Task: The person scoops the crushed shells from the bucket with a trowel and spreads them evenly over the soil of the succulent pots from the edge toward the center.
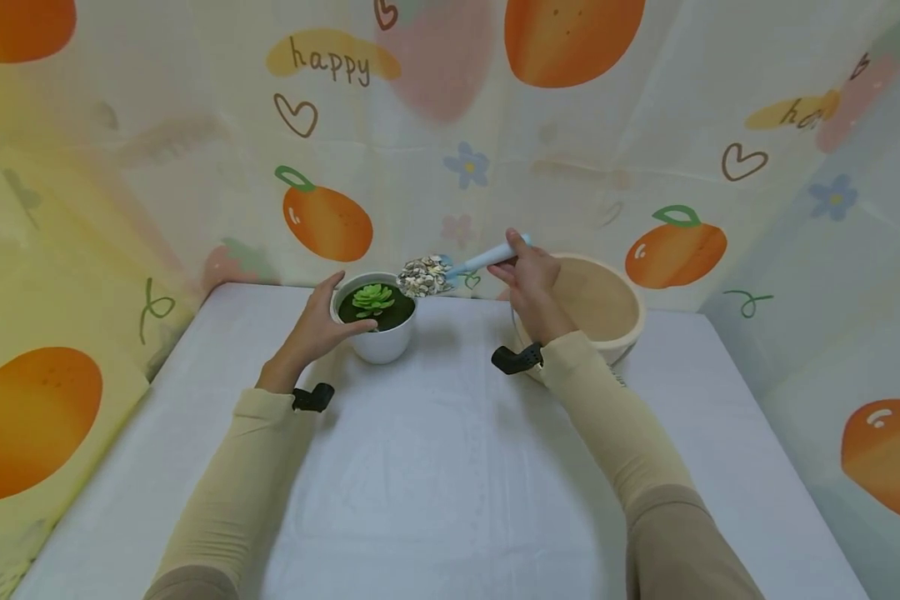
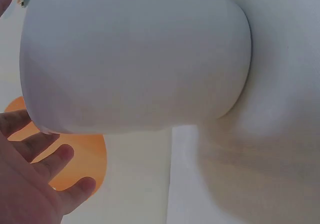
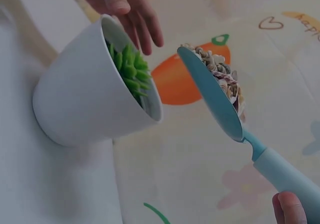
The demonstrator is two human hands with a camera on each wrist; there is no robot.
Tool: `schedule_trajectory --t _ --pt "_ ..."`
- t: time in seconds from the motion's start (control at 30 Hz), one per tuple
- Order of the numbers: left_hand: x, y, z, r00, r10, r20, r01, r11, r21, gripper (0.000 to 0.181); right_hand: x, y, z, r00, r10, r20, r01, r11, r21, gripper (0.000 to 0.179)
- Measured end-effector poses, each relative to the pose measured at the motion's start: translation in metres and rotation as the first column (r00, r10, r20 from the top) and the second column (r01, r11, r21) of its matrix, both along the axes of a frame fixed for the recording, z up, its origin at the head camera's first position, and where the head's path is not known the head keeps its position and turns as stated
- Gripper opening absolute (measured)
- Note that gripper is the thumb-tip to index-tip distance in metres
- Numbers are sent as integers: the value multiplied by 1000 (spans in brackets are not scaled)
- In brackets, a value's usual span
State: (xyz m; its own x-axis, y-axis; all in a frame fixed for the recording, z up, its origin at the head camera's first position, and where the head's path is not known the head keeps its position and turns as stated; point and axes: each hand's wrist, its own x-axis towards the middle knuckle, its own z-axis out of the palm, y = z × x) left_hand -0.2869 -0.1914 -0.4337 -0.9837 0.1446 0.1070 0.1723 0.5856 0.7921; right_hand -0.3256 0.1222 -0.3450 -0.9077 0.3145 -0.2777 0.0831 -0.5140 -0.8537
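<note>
My right hand [image 1: 532,279] grips the pale blue handle of a small garden trowel [image 1: 487,257]. The trowel's blue scoop [image 3: 212,94] carries a heap of small shell-like bits [image 1: 425,277] in white, grey and brown. It is held level beside and above the rim of a white flowerpot [image 1: 384,343]. Inside the pot a green succulent [image 1: 372,300] sits on dark soil. Around the pot's left side, my left hand [image 1: 318,321] spreads its thumb and fingers at the rim. In the left wrist view its fingers [image 2: 52,161] look loosely extended along the pot's upper edge.
A cream bucket [image 1: 628,343] with a beige interior stands at the right, partly behind my right hand and wrist. The white-covered table [image 1: 405,483] meets a fruit-print cloth [image 1: 412,192] hanging at the back and sides. Black wrist cameras [image 1: 313,397] are strapped below both hands.
</note>
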Motion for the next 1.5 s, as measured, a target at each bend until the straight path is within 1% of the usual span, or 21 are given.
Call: schedule_trajectory --t 0.1,0.3,0.47,0.73,1.0,1.13,1.27,1.5 --pt "1 0 -2 1000 3 12 -3 1000 -7 112 0 -5 -2 1000 10 1 -10 1000 9 26" --pt "-1 -1 -6 1000 1 17 -1 1000 -2 113 -1 -16 -5 1000 26 -9 -26 999 24 24" --pt "-1 -2 -9 999 -5 35 5 1000 0 117 -1 -26 -8 999 40 -6 -40 998 39 21" --pt "-2 -3 -11 997 5 75 -4 1000 -21 119 -1 -39 -12 998 59 -27 -58 997 46 19" --pt "-4 -4 -12 995 -10 104 14 999 -36 118 -2 -51 -15 996 82 -31 -80 994 71 20" --pt "-5 -5 -13 993 -13 121 16 1000 -27 118 -3 -56 -18 997 79 -26 -77 995 58 20" --pt "-6 -5 -15 990 -6 139 8 1000 -14 119 -4 -61 -20 998 60 -22 -58 997 59 20" --pt "-6 -4 -15 991 -4 130 5 1000 -6 118 -5 -69 -23 999 44 -24 -42 995 89 21"
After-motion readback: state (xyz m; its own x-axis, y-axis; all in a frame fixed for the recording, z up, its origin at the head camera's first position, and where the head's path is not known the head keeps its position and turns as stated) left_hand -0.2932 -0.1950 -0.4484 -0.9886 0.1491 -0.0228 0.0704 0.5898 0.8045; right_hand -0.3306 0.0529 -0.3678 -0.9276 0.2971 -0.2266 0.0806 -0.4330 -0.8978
